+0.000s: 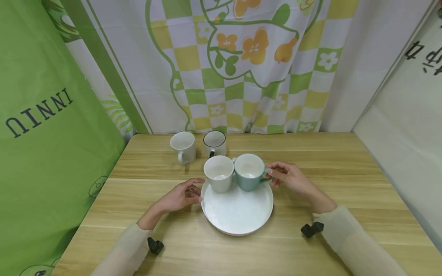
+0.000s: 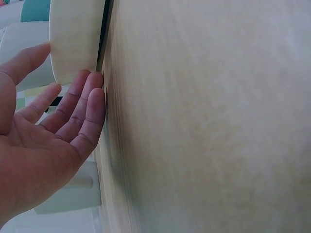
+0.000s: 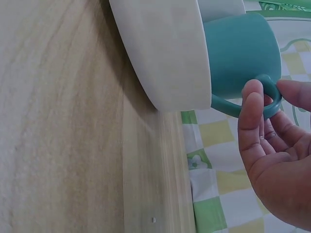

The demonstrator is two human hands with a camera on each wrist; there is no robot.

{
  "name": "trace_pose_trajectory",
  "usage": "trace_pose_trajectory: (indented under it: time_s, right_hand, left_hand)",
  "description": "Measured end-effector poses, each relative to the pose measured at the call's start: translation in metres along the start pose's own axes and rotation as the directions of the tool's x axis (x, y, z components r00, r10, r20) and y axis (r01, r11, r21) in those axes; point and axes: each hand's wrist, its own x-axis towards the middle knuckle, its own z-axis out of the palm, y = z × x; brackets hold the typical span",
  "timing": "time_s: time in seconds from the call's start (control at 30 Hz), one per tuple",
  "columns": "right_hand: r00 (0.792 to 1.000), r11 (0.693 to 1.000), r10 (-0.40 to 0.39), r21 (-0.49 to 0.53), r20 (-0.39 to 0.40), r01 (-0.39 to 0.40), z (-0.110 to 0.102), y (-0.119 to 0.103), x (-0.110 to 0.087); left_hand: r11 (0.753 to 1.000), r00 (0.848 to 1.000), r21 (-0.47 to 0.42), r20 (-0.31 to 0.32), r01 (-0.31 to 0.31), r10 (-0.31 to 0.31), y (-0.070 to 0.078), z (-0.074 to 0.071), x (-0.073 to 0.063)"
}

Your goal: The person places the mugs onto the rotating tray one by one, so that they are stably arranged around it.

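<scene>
A round white tray [image 1: 238, 211] lies on the wooden table. At its far side, a white mug [image 1: 218, 174] and a teal mug [image 1: 248, 180] with a white inside stand side by side. My right hand [image 1: 290, 176] pinches the teal mug's handle [image 3: 228, 107] between thumb and fingers. The tray's wall hides the base of the teal mug [image 3: 243, 53] in the right wrist view. On the tray's left side, my left hand [image 1: 181, 196] touches the rim with loosely bent, spread fingers [image 2: 95, 111]; its thumb rests at the upper edge of the tray [image 2: 75, 43].
Behind the tray, on the left, stand another white mug [image 1: 186, 151] and a white mug with a dark rim [image 1: 215, 143]. The wooden table [image 1: 328, 153] meets a checked curtain [image 1: 248, 96] at the back. A green cloth [image 1: 58, 153] hangs at the left.
</scene>
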Motion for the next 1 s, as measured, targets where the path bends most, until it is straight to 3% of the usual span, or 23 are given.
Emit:
trace_pose_trajectory:
  time_s: [1.0]
  right_hand:
    - [0.999,0.999,0.03,-0.021,-0.04,-0.031,0.0011,0.0004,-0.0014]
  left_hand:
    - [1.0,1.0,0.008,-0.012,-0.004,0.004,-0.0013,-0.0008,0.0006]
